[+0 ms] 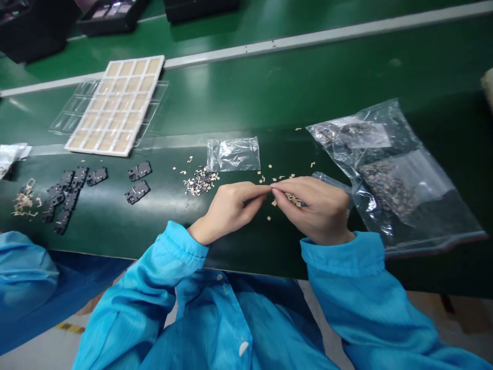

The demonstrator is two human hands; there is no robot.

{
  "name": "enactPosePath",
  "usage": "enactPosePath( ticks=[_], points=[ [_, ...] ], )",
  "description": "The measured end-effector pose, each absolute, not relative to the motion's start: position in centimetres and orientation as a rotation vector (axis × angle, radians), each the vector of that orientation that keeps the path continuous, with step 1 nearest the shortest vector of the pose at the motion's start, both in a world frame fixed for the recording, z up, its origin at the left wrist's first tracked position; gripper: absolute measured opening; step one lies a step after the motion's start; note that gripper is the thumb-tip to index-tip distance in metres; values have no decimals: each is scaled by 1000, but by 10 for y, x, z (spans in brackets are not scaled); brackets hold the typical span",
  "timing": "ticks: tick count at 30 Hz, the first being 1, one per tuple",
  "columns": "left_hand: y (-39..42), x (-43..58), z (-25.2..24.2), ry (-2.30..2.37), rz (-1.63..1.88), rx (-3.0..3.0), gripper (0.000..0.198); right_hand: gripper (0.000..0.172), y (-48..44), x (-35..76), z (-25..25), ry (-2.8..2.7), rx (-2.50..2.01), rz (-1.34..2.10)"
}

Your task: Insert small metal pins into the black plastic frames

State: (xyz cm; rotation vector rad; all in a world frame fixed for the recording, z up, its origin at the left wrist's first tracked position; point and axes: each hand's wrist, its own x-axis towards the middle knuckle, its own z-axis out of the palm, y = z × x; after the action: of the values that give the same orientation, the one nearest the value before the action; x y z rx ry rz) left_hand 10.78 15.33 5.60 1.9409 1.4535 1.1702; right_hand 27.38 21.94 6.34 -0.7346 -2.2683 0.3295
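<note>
My left hand (236, 208) and my right hand (318, 208) meet at the fingertips over the green bench. Both are pinched closed, thumb against forefinger, and whatever sits between the tips is too small to make out. Under and beside my right hand lie small beige pieces (293, 199), partly hidden by its fingers. Left of my left hand is a heap of tiny dark and beige parts (201, 181). Just behind that heap rests a small clear plastic bag (233, 154).
Large clear bags (400, 180) of small parts lie at right. Black modules (138, 191) and beige scraps (25, 201) are at left, below a white gridded tray (115, 105) on clear trays. Black bins (111, 15) stand behind a metal rail. A blue sleeve (26, 267) shows at far left.
</note>
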Motion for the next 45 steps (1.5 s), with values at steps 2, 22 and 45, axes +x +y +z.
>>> enactPosePath(
  ticks=[2,22,45],
  points=[
    [154,109,57,1444,1193,1897,21,19,219,273,63,-2258,-709,264],
    [153,106,59,1381,1269,1939,17,12,222,273,64,-2114,-649,589],
    [149,56,71,1817,1380,1979,15,19,252,302,66,-2401,-1172,510]
  ],
)
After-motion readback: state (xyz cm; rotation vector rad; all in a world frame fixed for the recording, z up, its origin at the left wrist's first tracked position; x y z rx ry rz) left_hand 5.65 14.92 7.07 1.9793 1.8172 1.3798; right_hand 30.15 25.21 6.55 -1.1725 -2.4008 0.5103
